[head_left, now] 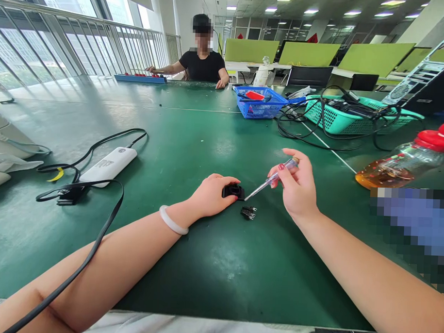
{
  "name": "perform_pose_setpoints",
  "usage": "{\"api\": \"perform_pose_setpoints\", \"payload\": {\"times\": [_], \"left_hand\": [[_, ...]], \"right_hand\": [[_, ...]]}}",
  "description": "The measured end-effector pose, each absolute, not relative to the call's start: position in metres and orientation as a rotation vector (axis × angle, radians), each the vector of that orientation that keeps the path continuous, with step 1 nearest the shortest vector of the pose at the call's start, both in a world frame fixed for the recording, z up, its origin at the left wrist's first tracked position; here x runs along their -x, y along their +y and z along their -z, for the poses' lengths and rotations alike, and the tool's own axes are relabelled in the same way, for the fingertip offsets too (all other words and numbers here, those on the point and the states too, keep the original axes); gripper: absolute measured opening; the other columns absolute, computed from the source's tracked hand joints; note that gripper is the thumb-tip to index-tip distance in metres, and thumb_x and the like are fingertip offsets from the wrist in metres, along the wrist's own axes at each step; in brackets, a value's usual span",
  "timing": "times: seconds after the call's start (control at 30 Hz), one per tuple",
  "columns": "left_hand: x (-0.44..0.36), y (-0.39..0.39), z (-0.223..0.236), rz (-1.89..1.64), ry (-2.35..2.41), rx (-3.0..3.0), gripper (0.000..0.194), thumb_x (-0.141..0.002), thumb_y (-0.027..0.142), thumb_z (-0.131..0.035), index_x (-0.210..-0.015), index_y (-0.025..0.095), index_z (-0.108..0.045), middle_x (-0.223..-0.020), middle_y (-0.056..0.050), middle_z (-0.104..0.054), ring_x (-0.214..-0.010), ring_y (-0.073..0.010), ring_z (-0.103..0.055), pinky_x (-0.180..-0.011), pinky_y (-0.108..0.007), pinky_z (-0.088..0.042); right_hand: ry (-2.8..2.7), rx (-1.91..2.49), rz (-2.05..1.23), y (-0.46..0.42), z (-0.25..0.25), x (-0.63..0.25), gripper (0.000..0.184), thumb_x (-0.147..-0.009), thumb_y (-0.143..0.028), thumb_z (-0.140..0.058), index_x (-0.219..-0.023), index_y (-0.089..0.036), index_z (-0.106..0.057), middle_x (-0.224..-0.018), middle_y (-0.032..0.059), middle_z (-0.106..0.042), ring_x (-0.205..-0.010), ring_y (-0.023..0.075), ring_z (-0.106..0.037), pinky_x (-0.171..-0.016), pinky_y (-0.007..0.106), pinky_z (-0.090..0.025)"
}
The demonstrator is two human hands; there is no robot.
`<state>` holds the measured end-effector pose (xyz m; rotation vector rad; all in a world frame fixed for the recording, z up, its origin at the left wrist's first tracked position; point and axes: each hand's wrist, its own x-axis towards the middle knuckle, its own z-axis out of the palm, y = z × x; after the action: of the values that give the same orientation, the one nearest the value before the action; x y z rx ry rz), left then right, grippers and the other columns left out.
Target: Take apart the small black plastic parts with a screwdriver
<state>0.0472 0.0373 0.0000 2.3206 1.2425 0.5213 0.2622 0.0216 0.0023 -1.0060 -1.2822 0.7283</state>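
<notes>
While 2 hands (215, 194) (297, 187) work, 1 screwdriver (268, 181), 1 gripped black part (234, 190)

I watch through 1 head camera, facing forward and down across the worktop (187, 131), its near edge close below.

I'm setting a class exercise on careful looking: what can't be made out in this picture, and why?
Head view throughout:
Left end of the black housing: hidden by the left hand.
Whether the screwdriver touches the housing: tip too small.
Lettering on the white device: too small.
Red bottle lid: cut off by the right edge.
Blue patch: pixelated.
</notes>
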Motion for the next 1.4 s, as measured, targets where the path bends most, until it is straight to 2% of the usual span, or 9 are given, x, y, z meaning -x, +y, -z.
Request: {"api": "perform_pose_setpoints", "payload": {"times": [0.17,0.33,0.53,0.63,0.8,0.9,1.03,1.17,1.4], "left_hand": [[-0.047,0.038,0.002,-0.531,1.217,-2.343,0.045,-0.082,0.028,-0.063,-0.127,0.026,-0.063,-0.118,-0.003,-0.071,-0.121,-0.0275,-0.055,-0.105,-0.043,-0.046],[-0.047,0.039,0.003,-0.538,1.186,-2.371,0.045,-0.081,0.026,-0.065,-0.126,0.025,-0.063,-0.118,-0.002,-0.072,-0.117,-0.0266,-0.058,-0.106,-0.044,-0.045],[-0.048,0.04,0.002,-0.537,1.176,-2.383,0.041,-0.082,0.027,-0.064,-0.123,0.026,-0.065,-0.123,-0.003,-0.07,-0.119,-0.0269,-0.058,-0.106,-0.044,-0.045],[-0.047,0.041,0.002,-0.544,1.194,-2.357,0.044,-0.081,0.031,-0.064,-0.125,0.025,-0.063,-0.125,-0.004,-0.07,-0.119,-0.0271,-0.058,-0.105,-0.044,-0.046],[-0.047,0.042,0.004,-0.552,1.183,-2.379,0.043,-0.081,0.031,-0.066,-0.124,0.025,-0.064,-0.123,-0.004,-0.07,-0.117,-0.0263,-0.06,-0.106,-0.044,-0.045],[-0.047,0.042,0.004,-0.546,1.201,-2.367,0.045,-0.081,0.028,-0.068,-0.126,0.025,-0.063,-0.122,-0.004,-0.07,-0.117,-0.0264,-0.059,-0.106,-0.043,-0.045],[-0.047,0.041,0.003,-0.529,1.24,-2.34,0.047,-0.081,0.029,-0.066,-0.128,0.026,-0.062,-0.121,-0.004,-0.07,-0.12,-0.0267,-0.056,-0.105,-0.042,-0.047],[-0.047,0.041,0.002,-0.515,1.24,-2.344,0.046,-0.082,0.029,-0.065,-0.127,0.027,-0.063,-0.121,-0.004,-0.07,-0.121,-0.0265,-0.056,-0.106,-0.042,-0.046],[-0.048,0.041,0.001,-0.489,1.245,-2.353,0.046,-0.083,0.029,-0.064,-0.128,0.025,-0.062,-0.121,-0.004,-0.07,-0.121,-0.027,-0.055,-0.106,-0.043,-0.046]], "right_hand": [[-1.447,1.004,-0.495,0.006,-0.005,-0.256,0.037,-0.091,-0.045,-0.06,-0.123,-0.031,-0.047,-0.081,0.0004,-0.064,-0.062,0.017,-0.061,-0.066,0.038,-0.054],[-1.754,0.971,-0.338,0.001,-0.001,-0.252,0.033,-0.087,-0.035,-0.064,-0.119,-0.031,-0.055,-0.085,0.0021,-0.068,-0.075,0.0215,-0.067,-0.079,0.042,-0.056],[-2.212,0.558,0.046,0.001,-0.005,-0.241,0.045,-0.088,-0.011,-0.051,-0.126,-0.035,-0.051,-0.09,-0.0005,-0.071,-0.074,0.0171,-0.066,-0.069,0.033,-0.053],[-2.343,0.44,0.154,0.002,-0.004,-0.237,0.048,-0.087,-0.008,-0.049,-0.126,-0.035,-0.052,-0.086,-0.001,-0.069,-0.071,0.0156,-0.063,-0.065,0.03,-0.049],[-2.159,0.588,-0.118,0.004,-0.002,-0.242,0.037,-0.091,-0.013,-0.049,-0.122,-0.034,-0.052,-0.089,-0.0007,-0.069,-0.077,0.0161,-0.066,-0.071,0.033,-0.053],[-1.811,0.846,-0.401,0.008,0.0,-0.25,0.027,-0.096,-0.027,-0.051,-0.122,-0.032,-0.048,-0.088,-0.0012,-0.066,-0.067,0.0141,-0.062,-0.069,0.032,-0.053],[-1.454,1.039,-0.711,0.025,0.009,-0.259,0.04,-0.093,-0.048,-0.056,-0.124,-0.029,-0.042,-0.081,-0.0037,-0.063,-0.057,0.0119,-0.058,-0.063,0.031,-0.052],[-1.31,1.157,-0.895,0.042,0.019,-0.263,0.053,-0.083,-0.057,-0.063,-0.121,-0.026,-0.042,-0.074,-0.0056,-0.064,-0.05,0.0111,-0.056,-0.058,0.03,-0.051],[-1.229,1.094,-0.728,0.03,0.005,-0.258,0.044,-0.088,-0.049,-0.06,-0.121,-0.027,-0.042,-0.081,-0.0042,-0.064,-0.056,0.0114,-0.058,-0.063,0.031,-0.052]]}}
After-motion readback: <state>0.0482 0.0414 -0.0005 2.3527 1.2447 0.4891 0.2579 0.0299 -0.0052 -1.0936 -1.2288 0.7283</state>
